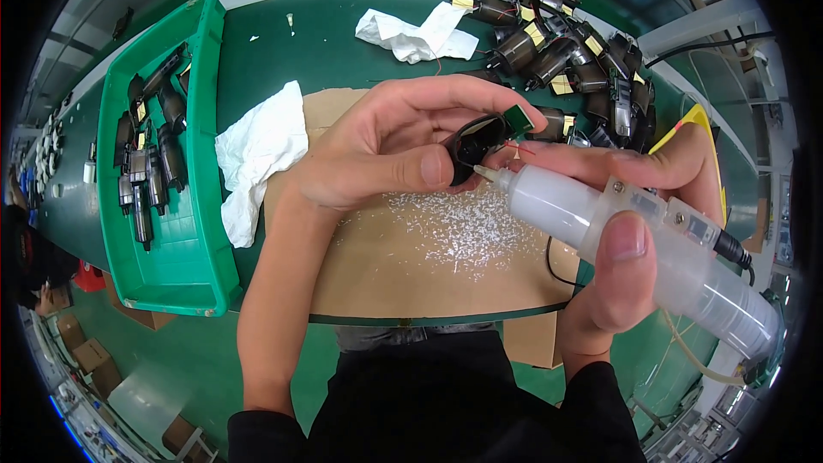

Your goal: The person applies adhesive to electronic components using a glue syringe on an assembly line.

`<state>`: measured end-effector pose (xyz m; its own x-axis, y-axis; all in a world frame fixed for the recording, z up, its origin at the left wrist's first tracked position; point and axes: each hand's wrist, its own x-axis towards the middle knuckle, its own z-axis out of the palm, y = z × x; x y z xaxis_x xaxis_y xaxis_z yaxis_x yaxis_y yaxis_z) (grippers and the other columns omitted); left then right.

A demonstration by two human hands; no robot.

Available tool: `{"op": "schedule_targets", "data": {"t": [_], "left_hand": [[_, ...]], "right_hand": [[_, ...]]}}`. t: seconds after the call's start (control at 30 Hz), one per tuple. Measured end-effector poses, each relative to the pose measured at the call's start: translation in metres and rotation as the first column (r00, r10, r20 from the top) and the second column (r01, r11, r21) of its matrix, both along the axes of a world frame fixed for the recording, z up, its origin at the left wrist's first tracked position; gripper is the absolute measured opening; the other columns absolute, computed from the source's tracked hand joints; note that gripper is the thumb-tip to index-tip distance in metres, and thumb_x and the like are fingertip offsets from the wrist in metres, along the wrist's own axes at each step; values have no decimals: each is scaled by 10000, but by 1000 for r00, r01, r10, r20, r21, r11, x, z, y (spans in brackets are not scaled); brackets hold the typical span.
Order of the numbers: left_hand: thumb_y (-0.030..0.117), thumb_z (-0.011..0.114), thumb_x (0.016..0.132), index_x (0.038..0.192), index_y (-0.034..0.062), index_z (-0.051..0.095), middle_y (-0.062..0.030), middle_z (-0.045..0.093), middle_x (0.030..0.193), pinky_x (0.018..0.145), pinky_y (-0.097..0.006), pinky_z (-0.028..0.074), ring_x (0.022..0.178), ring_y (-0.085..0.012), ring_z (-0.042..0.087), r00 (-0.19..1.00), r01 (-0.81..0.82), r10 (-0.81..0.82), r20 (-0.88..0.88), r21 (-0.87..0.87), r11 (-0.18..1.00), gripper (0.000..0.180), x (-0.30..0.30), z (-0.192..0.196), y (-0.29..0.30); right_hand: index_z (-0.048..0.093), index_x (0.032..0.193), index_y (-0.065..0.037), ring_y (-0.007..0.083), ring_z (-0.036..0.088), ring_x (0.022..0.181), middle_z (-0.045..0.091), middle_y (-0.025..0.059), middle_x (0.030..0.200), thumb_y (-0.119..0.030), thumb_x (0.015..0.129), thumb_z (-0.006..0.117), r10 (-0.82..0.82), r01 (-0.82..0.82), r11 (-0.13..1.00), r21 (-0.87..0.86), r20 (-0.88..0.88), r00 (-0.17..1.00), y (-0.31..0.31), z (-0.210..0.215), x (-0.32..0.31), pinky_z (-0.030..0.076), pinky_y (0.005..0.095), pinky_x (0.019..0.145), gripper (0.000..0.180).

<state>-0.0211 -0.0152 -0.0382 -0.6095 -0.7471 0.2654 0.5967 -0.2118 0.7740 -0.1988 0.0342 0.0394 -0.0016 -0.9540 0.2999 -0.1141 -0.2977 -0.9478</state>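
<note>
Between the thumb and fingers of my left hand (377, 141) is a dark, glossy part (474, 144), tilted with its end toward me. A small green circuit board (518, 120) stands at its upper right, and a thin red wire shows beside it. My right hand (626, 257) is wrapped round a large translucent dispensing syringe (557, 204) with a clamp and a black cable on its barrel. The syringe's narrow tip is at the rim of the dark part; whether they touch I cannot tell. Some right fingers are hidden behind the barrel.
Cardboard (377, 283) strewn with white bits covers the near bench. At left, a green tray (176, 279) holds several dark parts. More dark parts (591, 77) with yellow labels are heaped at the back right. White cloths (261, 150) lie beside the cardboard and farther back.
</note>
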Motion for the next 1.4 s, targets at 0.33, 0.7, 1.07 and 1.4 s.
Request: {"op": "schedule_targets", "data": {"t": [0.33, 0.7, 1.07, 1.4], "left_hand": [[390, 743, 779, 1289, -41, 474, -179, 537, 1257, 926, -308, 447, 1140, -222, 532, 1000, 15, -16, -1, -127, 992, 720, 0, -10, -7], [361, 732, 790, 1273, -76, 465, -217, 523, 1255, 921, -304, 444, 1119, -225, 542, 1000, 8, -6, 17, -124, 992, 705, 1, -7, -4], [331, 761, 755, 1242, -120, 466, -251, 531, 1228, 899, -302, 452, 1044, -222, 573, 998, 43, -32, 51, -222, 974, 726, 4, -6, -8], [327, 772, 746, 1251, -123, 460, -246, 531, 1231, 906, -305, 453, 1033, -218, 576, 1000, 16, -11, 27, -180, 984, 745, 4, -4, -5]], "right_hand": [[370, 917, -28, 274, 664, 728, 655, 244, 787, -472, 802, 631, -149, 148, 989, -9, -85, 985, 11, 18, 23, 557, 369, 729, 528], [423, 797, 73, 237, 640, 554, 642, 255, 687, -423, 785, 599, -117, 103, 986, -131, -102, 988, -1, 14, 23, 567, 312, 550, 526], [434, 889, 107, 269, 663, 676, 646, 270, 782, -421, 814, 593, 74, -69, 997, 39, -151, 986, -2, 26, 5, 575, 331, 643, 555], [436, 954, 122, 292, 680, 764, 648, 283, 849, -416, 836, 590, 215, -192, 972, 138, -172, 961, 3, 31, -4, 580, 347, 712, 572]]}}
